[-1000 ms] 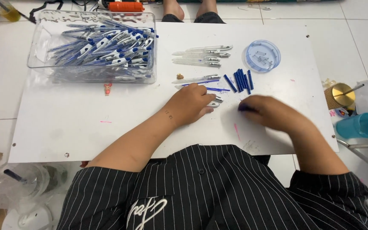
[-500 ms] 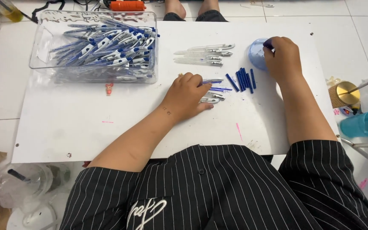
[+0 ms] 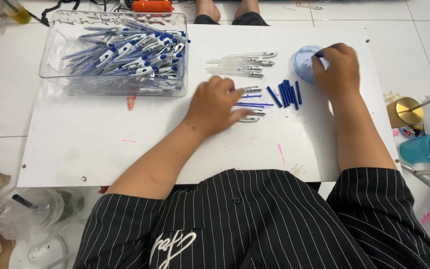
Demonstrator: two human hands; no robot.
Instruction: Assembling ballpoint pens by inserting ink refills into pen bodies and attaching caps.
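My left hand (image 3: 217, 105) lies palm down on the white board (image 3: 100, 149), its fingers over thin blue refills (image 3: 255, 105) and a clear pen barrel (image 3: 253, 89). My right hand (image 3: 338, 69) reaches into a small round blue-tinted dish (image 3: 302, 62) at the far right, fingertips pinched together; what they hold is hidden. Between the hands lies a row of short blue pen caps (image 3: 287, 93). Several clear pen barrels (image 3: 242, 65) lie beyond the left hand.
A clear plastic bin (image 3: 51, 55) full of blue and white pens stands at the back left. A small pink figure (image 3: 131, 102) lies in front of it. A gold cup (image 3: 403, 112) and a teal cup (image 3: 429, 147) stand off the board's right edge.
My right hand went from the near middle of the board up to the blue dish and now dips into it. My left hand has stayed on the pen parts.
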